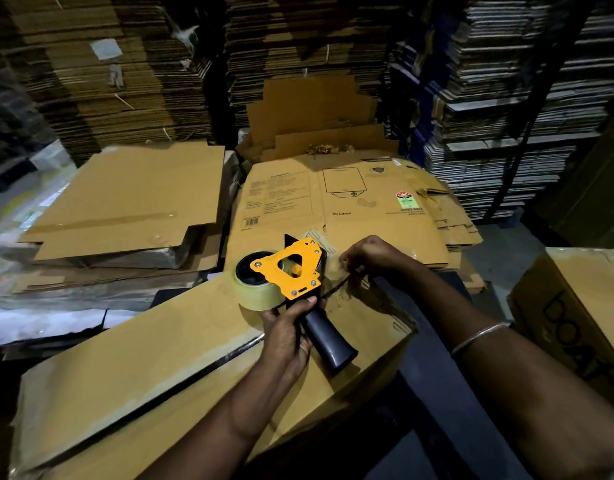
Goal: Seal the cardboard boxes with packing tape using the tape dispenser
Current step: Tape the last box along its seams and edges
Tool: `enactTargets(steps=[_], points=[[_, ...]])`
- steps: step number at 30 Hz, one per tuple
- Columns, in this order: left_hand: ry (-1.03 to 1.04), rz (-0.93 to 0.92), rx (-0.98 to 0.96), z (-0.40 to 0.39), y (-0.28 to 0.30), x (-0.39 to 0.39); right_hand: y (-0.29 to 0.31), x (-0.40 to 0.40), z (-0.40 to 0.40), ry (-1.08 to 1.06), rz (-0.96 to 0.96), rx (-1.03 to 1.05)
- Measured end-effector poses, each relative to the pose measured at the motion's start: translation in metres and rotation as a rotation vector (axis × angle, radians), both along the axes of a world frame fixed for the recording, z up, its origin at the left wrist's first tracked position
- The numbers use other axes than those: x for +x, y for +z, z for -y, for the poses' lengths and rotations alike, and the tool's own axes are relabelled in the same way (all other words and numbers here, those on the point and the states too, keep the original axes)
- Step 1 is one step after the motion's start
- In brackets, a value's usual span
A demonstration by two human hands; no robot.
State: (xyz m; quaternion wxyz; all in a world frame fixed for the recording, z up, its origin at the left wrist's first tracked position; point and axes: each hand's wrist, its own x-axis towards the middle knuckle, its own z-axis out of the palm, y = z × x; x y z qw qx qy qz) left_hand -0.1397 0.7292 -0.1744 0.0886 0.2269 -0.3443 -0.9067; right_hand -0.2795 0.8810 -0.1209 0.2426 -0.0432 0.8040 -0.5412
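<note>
Stacks of flat cardboard (125,81) stand behind us while our left hand (288,337) grips the light, hard tape dispenser (288,268) over the box (160,358), and our right hand (364,254) pinches sticky, floppy tape (333,273).

A person's left hand (287,336) grips the dark handle of a yellow tape dispenser (291,268) loaded with a roll of clear tape (255,292), held above a cardboard box (132,372) whose top flaps meet along a dark seam. The right hand (366,255), a metal bangle (478,337) on its forearm, pinches the loose tape end beside the dispenser. Flattened cartons (336,202) lie stacked beyond, with another box (575,306) at right.
</note>
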Motion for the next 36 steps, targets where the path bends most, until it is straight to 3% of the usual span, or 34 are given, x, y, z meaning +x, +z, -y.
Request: enactTargets(steps=[13, 19, 27, 36], points=[[0.039, -0.016, 0.015, -0.002, 0.004, 0.002, 0.006, -0.003, 0.006, 0.226, 0.154, -0.01], [0.08, -0.076, 0.075, 0.0, -0.003, -0.001, -0.004, 0.006, 0.02, 0.318, -0.306, 0.556], [0.076, -0.071, 0.072, 0.002, -0.005, -0.001, -0.009, 0.032, 0.024, 0.418, -0.409, 0.641], [0.087, -0.021, 0.064, 0.003, -0.009, -0.003, -0.025, 0.042, 0.019, 0.219, -0.591, 0.532]])
